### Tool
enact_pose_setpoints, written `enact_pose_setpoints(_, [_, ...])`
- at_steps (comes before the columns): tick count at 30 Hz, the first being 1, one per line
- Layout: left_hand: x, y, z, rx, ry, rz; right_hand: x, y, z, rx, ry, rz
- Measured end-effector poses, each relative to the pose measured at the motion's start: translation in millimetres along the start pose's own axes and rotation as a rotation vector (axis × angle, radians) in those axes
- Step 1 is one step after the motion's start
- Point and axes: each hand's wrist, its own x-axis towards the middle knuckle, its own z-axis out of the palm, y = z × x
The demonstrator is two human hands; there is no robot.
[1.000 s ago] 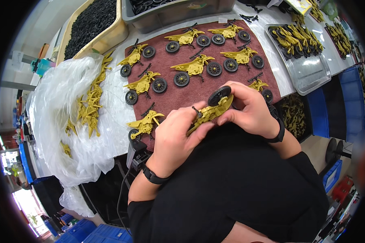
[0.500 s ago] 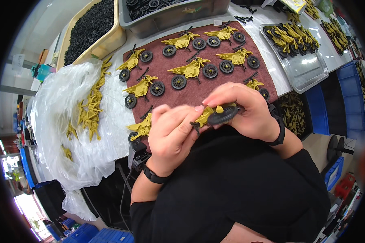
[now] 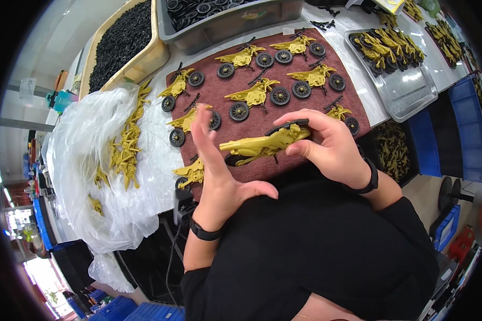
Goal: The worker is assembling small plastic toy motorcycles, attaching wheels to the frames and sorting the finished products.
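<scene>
- Right hand (image 3: 332, 152) pinches the yellow plastic toy motorbike (image 3: 260, 144) at the end bearing a narrow black wheel (image 3: 286, 127), thumb on the near side, fingers curled behind — a narrow grip.
- Left hand (image 3: 219, 179) is wide and appears to hold nothing: fingers raised, thumb spread toward the right. It stands beside the motorbike's tail; I cannot tell whether they touch.
- Seen from above, the held motorbike is over the near part of the dark red fabric towel (image 3: 213, 83), tail toward the towel's left side. Another black wheel (image 3: 233, 159) shows below the tail; I cannot tell which motorbike it belongs to.
- On the towel lie yellow-and-black toy motorbikes (image 3: 251, 95), spaced apart.
- Left of the towel, loose yellow plastic parts (image 3: 126, 155) lie on crumpled clear film (image 3: 85, 171); beyond its far edge stands a grey plastic bin (image 3: 225, 28) of black wheels.
- As I judge it, the step in hand is handling this one motorbike, the right hand alone gripping it. The next move calls for keeping that pinch steady — and the spread left fingers clear of the motorbikes on the towel.
</scene>
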Motion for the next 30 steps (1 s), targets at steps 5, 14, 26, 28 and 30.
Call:
enact_pose_setpoints(5, [-5,6,-9,-0.502,-0.289,-0.521,-1,4,-5,-0.264,-0.017,-0.186])
enact_pose_setpoints(14, [-8,17,-5,-0.482,-0.175,-0.502,-5,9,3,-0.284,0.073,-0.199])
enact_pose_setpoints(26, [-3,4,-1,0.492,-0.459,-0.060,3,16,-12,-0.157,0.136,0.068])
enact_pose_setpoints(28, [-8,-2,2,0.516,-0.459,-0.064,2,23,-16,-0.054,0.130,0.019])
enact_pose_setpoints(30, [-7,-3,3,0.532,-0.525,-0.130,3,18,-23,-0.112,0.249,-0.093])
